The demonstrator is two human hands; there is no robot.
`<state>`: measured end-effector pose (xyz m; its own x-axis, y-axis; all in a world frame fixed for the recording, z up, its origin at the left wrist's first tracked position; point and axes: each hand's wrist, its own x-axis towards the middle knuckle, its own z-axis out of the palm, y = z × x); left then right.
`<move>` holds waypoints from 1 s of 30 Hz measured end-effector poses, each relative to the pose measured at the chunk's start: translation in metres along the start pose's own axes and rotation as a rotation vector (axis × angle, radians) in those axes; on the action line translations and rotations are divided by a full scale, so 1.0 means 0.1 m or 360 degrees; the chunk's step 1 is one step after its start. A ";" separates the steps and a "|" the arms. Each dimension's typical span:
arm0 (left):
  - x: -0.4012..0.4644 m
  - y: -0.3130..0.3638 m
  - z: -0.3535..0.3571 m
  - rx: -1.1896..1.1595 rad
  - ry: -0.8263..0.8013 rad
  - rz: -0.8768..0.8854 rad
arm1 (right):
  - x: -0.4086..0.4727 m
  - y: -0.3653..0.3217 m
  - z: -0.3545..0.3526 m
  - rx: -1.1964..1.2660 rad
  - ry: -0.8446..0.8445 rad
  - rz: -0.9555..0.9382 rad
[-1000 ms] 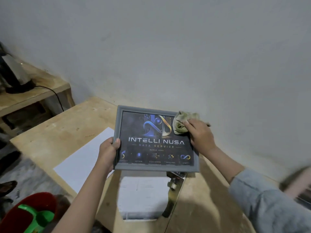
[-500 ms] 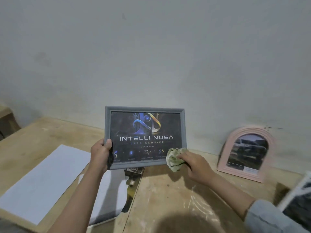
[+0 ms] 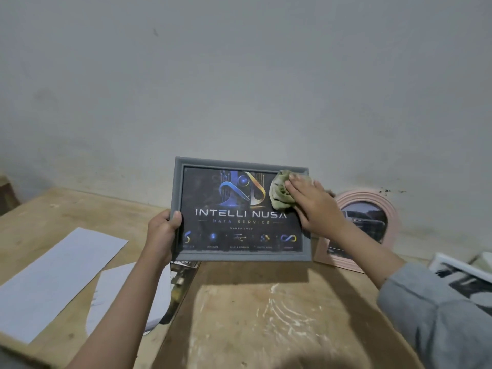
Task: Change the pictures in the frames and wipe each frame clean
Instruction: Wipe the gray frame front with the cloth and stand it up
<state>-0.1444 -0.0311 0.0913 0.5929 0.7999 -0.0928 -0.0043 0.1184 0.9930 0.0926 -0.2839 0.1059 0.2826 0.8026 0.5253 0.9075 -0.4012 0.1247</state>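
I am gripping the grey frame [image 3: 241, 258] above the scuffed wooden counter [image 3: 266, 315] with my left hand [image 3: 162, 233], facing a plain wall [image 3: 239, 75], while my right hand [image 3: 311, 201] is pressing a cloth [image 3: 279, 195] against its upper right glass.

Left hand [image 3: 162, 233]: bare, no rings or watch seen; forearm behind it bare to frame edge. Right hand [image 3: 311, 203]: bare; forearm bare partway, then loose grey-blue fabric sleeve [image 3: 436, 312], creased, cuff behind wrist.
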 end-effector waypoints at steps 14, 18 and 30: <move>-0.04 -0.07 0.08 0.0125 0.0073 -0.0024 | -0.81 -0.41 -0.11 0.1007 -0.0736 0.0248; -0.10 -0.07 0.17 0.0095 0.0048 -0.0054 | -0.45 -0.36 -0.40 0.1127 -0.0487 0.0339; -0.30 0.09 0.40 0.0009 -0.0085 0.0035 | 0.00 -0.03 -0.03 0.0078 0.0022 -0.0161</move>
<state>-0.1300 -0.0778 0.1065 0.6349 0.7696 -0.0672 -0.0132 0.0978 0.9951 0.0892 -0.2842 0.1081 0.1850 0.8315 0.5239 0.9453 -0.2963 0.1364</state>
